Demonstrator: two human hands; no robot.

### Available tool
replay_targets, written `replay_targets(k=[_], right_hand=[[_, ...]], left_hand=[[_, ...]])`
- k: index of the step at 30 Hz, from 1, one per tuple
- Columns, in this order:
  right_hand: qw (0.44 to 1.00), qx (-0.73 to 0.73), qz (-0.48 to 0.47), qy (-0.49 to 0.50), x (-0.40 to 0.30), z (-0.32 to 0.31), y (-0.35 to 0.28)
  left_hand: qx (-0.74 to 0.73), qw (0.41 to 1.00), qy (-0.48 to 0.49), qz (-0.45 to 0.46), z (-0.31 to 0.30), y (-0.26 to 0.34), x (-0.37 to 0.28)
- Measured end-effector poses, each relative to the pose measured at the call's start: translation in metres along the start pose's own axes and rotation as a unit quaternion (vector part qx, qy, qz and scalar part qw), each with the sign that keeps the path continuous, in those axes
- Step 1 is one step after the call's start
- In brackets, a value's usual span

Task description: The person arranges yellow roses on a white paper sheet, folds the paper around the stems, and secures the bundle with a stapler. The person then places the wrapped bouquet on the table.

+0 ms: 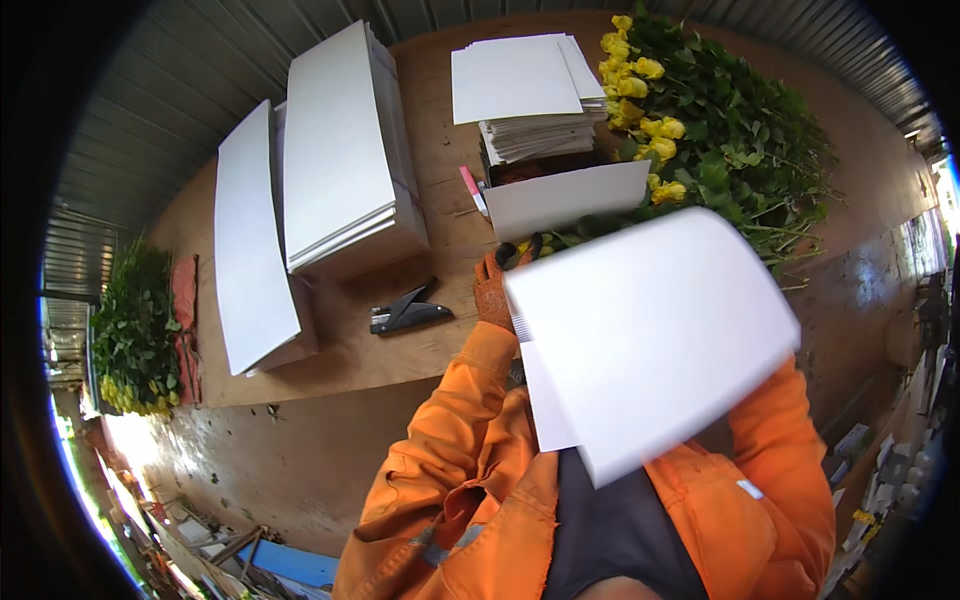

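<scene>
A white cardboard sheet [652, 330], blurred by motion, spans the space in front of my chest. Under its left side show a strip of corrugated edge [521, 328] and a smaller white flap [553, 405]. My left hand [493, 289], in an orange glove with dark fingertips, is at the sheet's upper left corner, beside a few yellow rose heads [547, 244]. Whether its fingers grip the sheet, the roses or neither cannot be made out. The sheet hides my right hand; only the orange sleeve [776, 420] shows. A black plier stapler [410, 311] lies left of my left hand.
Two stacks of large white cardboard sheets [337, 150] [251, 247] stand on the wooden table [442, 255]. Smaller sheets [517, 79] are piled behind an upright card panel [570, 196], near a red-and-white marker [474, 189]. Yellow roses [630, 86] lie back right; more roses [139, 330] lie far left.
</scene>
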State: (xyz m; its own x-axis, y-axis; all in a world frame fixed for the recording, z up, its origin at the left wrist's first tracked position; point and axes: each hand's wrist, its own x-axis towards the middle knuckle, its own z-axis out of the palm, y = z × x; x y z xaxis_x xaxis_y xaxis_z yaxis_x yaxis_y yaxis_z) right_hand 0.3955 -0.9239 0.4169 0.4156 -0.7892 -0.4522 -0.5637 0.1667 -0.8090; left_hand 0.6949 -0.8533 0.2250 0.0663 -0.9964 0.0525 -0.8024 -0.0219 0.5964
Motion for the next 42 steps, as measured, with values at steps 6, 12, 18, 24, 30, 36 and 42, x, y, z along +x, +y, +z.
replay_targets(k=[6,12,18,24,30,36,42], right_hand=[[0.917,-0.367,-0.094,-0.12,0.023,0.059,-0.034],[0.877,-0.457,-0.08,-0.125,0.04,0.064,-0.025],[0.882,-0.45,-0.086,-0.106,0.035,0.074,-0.024],[0.947,-0.2,-0.156,-0.195,0.004,0.06,-0.018],[0.802,-0.486,-0.341,-0.064,-0.009,0.097,0.004],[0.868,-0.354,-0.309,-0.163,0.026,0.008,-0.006],[0.859,-0.447,-0.116,0.223,0.172,-0.179,0.041]], left_hand=[[0.095,0.995,0.037,0.013,-0.014,0.009,-0.006],[-0.015,0.996,0.077,-0.04,-0.085,0.003,-0.019],[0.183,0.95,-0.16,0.196,-0.112,0.099,-0.005],[0.225,0.94,-0.204,0.159,-0.1,0.102,-0.004],[0.218,0.94,-0.21,0.155,-0.094,0.11,0.001],[0.202,0.946,-0.22,0.122,-0.094,0.11,0.0],[0.218,0.939,-0.25,0.097,-0.102,0.126,0.009]])
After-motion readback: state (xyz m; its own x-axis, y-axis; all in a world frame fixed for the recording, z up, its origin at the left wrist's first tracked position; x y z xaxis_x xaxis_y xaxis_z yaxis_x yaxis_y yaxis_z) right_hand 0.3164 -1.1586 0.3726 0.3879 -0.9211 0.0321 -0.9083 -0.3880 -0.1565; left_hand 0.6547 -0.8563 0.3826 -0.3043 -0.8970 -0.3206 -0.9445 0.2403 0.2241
